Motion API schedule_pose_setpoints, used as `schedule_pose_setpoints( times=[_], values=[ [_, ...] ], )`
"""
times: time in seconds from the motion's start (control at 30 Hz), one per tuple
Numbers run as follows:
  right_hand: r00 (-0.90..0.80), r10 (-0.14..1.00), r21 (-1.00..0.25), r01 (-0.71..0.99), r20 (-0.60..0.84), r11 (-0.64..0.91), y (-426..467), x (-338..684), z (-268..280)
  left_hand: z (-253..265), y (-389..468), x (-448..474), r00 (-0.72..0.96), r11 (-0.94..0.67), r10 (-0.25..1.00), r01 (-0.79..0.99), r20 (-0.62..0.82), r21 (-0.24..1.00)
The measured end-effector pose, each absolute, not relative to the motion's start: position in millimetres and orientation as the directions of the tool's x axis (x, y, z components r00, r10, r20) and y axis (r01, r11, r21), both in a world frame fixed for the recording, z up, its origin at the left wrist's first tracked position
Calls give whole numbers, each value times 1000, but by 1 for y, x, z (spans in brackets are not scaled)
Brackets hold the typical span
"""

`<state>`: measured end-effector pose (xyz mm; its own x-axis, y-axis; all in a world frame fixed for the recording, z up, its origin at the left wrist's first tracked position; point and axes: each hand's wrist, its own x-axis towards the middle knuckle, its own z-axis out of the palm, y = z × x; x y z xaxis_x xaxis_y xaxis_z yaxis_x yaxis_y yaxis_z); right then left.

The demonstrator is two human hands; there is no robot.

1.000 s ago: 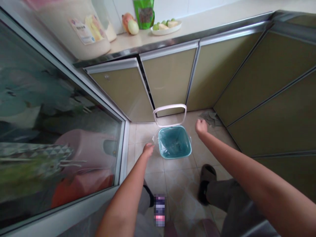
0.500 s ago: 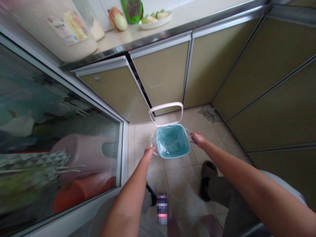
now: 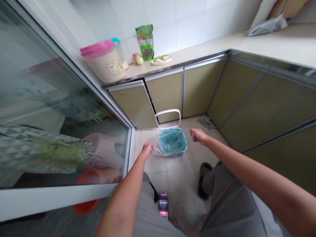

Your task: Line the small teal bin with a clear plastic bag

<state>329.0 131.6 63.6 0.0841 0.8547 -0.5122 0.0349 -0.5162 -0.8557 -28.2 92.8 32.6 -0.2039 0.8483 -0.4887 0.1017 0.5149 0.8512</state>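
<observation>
A teal trash bin (image 3: 174, 153) stands on the tiled floor between my feet and the cabinets. Its white rim frame (image 3: 168, 111) is swung up at the back. A clear plastic bag (image 3: 158, 144) spreads over the bin's mouth, its lower part hanging inside. My left hand (image 3: 147, 148) is closed on the bag's edge, left of the bin. On the other side, my right hand (image 3: 198, 136) pinches the opposite edge, so the bag is stretched between both hands.
Beige cabinets (image 3: 165, 92) stand behind and to the right. A glass door (image 3: 61, 108) is on the left. The counter holds a pink-lidded container (image 3: 106, 62), a green pouch (image 3: 146, 44), an onion (image 3: 139, 61) and a plate (image 3: 161, 62). A grey cloth (image 3: 207, 121) lies by the corner.
The bag's edges have been drawn up off the bin's rim and now stretch above it. The camera view has tilted up, showing more of the counter and wall.
</observation>
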Motion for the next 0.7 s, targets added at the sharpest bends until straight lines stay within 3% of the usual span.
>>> schedule_pose_setpoints(
  times=[0.13, 0.43, 0.7],
  values=[
    [18, 890, -886, 82, -457, -456, 104, 334, 102, 71, 75, -25, -133, 479, 872, 38, -471, 877],
    [-185, 929, -934, 226, -320, -276, 15, 377, 176, 153, -16, -30, 121, 260, 959, -11, -257, 965],
    [-281, 886, -925, 199, -370, -324, -74, 415, 226, 207, -88, -50, 234, 280, 947, -263, -220, 923]
  ],
)
